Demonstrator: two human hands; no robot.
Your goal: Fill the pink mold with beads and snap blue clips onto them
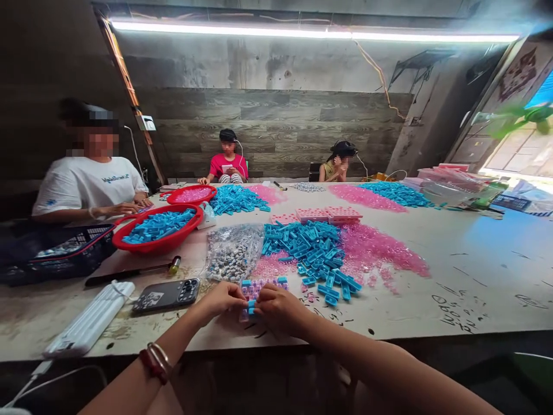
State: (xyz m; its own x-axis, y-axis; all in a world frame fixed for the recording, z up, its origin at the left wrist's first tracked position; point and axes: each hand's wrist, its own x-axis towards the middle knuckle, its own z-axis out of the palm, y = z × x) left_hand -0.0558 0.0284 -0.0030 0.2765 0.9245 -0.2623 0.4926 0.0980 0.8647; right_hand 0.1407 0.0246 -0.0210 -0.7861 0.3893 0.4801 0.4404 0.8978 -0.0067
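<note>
Left hand (pixel 228 301) and right hand (pixel 276 306) pinch a blue piece (pixel 251 307) at the pink-and-blue assembly (pixel 260 285), apparently steadying it from both sides.

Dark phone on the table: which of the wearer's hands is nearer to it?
Left. The left hand is a little to the right of the phone; the right hand is farther right, beyond the left hand.

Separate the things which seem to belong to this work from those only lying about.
Seem to belong:
blue-and-pink block, touched by left hand and right hand
blue pieces
pink pieces
bag of small parts

Seem only lying about:
phone
white device
black-handled tool, use unclear
</note>
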